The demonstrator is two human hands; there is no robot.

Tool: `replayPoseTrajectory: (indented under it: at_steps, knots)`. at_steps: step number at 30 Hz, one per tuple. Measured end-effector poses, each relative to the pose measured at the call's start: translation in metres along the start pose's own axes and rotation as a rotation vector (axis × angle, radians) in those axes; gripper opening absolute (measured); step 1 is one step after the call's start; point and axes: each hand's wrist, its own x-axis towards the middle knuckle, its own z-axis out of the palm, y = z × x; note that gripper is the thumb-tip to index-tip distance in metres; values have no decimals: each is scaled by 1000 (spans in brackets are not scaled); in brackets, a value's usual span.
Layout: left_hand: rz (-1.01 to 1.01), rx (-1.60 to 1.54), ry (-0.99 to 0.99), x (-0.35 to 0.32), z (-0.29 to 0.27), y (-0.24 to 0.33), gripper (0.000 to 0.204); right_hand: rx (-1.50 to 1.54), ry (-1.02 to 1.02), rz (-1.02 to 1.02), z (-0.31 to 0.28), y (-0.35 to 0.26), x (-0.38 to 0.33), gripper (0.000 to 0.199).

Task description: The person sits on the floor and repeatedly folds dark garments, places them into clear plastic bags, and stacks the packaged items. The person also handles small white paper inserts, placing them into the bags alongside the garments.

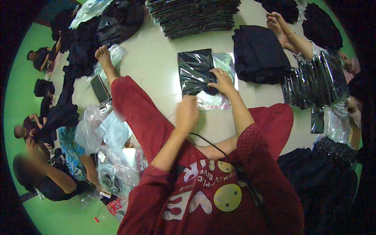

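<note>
On the floor between my legs lies a folded black garment (194,64) in shiny clear plastic, its surface creased toward my right hand (222,81). The fingers and thumb of that hand grip its right side, with dark material between them. Beneath it and out to the right spreads a clear plastic bag (213,102) with a pinkish strip along its near edge. Close to the bag's near left corner is my left hand (187,114), smeared by motion, so its fingers cannot be made out.
A stack of black folded cloth (258,55) stands to the right, beside a row of plastic-wrapped black packets (309,80). Another large pile of packets (194,17) is at the far side. Loose clear bags (117,168) lie left of my leg. Other people sit along both sides.
</note>
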Motion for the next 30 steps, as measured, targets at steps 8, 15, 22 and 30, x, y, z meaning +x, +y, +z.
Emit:
replayPoseTrajectory:
  at_steps: [8,15,22,30]
  knots:
    - [-597,1095,-1,-65,-308,-119,29,165,-134,-131,-2,14,7,65]
    - [278,467,-51,14,-145,-77,22,454,-344,95,-68,30,15,64]
    - [923,519,-421,60,-43,-92,17,579,-309,184,-115,42,-30,67]
    - [1068,517,-471,53,-34,-98,15,594,-248,64,-122,26,-60,65]
